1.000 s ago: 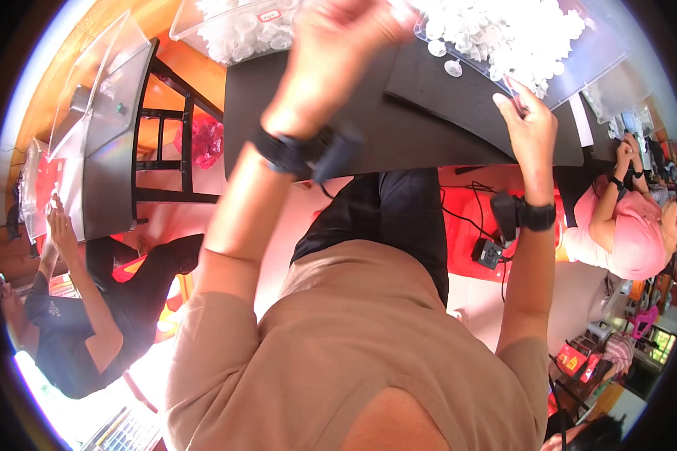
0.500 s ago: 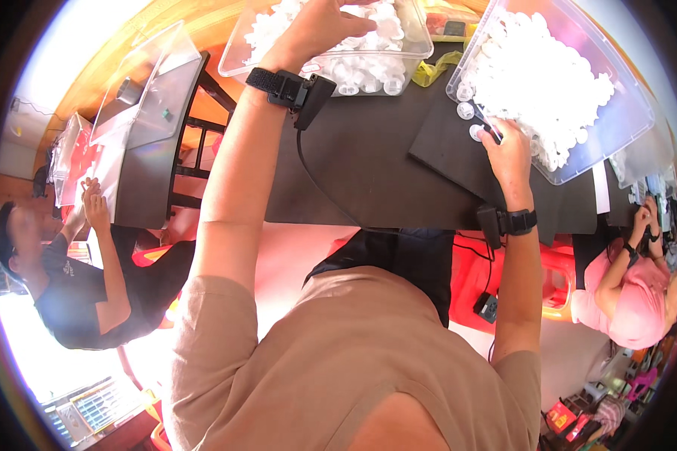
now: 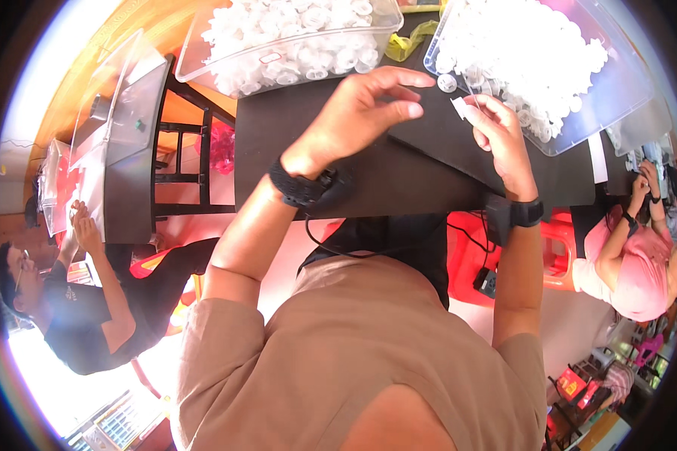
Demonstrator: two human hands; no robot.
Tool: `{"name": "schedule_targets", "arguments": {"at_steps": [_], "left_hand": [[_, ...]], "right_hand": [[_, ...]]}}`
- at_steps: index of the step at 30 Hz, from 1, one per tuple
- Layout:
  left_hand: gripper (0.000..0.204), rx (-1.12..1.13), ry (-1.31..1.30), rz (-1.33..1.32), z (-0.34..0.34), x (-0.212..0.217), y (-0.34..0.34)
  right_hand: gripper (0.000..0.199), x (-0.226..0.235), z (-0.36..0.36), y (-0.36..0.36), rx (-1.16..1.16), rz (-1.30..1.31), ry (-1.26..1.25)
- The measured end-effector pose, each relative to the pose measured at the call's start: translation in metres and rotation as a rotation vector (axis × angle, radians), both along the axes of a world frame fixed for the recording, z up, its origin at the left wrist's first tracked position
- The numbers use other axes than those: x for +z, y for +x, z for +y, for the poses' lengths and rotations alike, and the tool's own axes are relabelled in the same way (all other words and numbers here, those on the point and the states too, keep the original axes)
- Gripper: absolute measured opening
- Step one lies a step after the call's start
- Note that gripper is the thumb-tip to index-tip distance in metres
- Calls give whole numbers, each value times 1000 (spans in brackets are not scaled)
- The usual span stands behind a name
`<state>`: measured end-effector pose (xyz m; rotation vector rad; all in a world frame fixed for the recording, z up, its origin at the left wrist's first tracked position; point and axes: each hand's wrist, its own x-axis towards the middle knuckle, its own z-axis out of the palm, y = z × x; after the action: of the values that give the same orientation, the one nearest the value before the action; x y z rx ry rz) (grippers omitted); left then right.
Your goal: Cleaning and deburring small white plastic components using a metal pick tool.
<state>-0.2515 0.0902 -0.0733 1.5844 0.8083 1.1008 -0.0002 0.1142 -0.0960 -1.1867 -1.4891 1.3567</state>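
Bright warm daylight, blown-out glare at lower left, strong fisheye bending, dark vignette round the rim, edges softly blurred

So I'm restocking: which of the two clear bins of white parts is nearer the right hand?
The bin on the right, tilted, its rim just beyond the right hand; the other bin lies farther left.

Tan short-sleeved shirt, black trousers, black wristband with cable on left wrist, black band on right

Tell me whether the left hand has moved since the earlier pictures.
Yes. The left hand has come out of the left bin of white parts, back over the black table.
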Motion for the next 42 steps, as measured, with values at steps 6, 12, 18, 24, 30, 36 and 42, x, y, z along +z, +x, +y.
{"name": "schedule_targets", "arguments": {"at_steps": [6,12,18,24,30,36,42], "left_hand": [[30,-96,-30,-185,-6,-15,31],[14,-73,-60,-305,-13,-19,27],[18,-48,-246,-438,-19,-24,27],[28,-138,-380,-549,-25,-12,27],[25,-149,-340,-435,-28,-9,24],[25,-198,-291,-376,-30,-8,24],[24,-151,-253,-609,-32,-11,37]], "right_hand": [[23,4,-30,-15,227,453,-217],[27,12,-45,-25,235,478,-270],[30,27,-64,-40,-124,9,382],[18,36,-67,-39,-127,13,289],[13,57,-63,-31,-9,-274,411],[13,76,-61,-35,59,-433,566],[12,67,-69,-37,-67,-162,306]]}}
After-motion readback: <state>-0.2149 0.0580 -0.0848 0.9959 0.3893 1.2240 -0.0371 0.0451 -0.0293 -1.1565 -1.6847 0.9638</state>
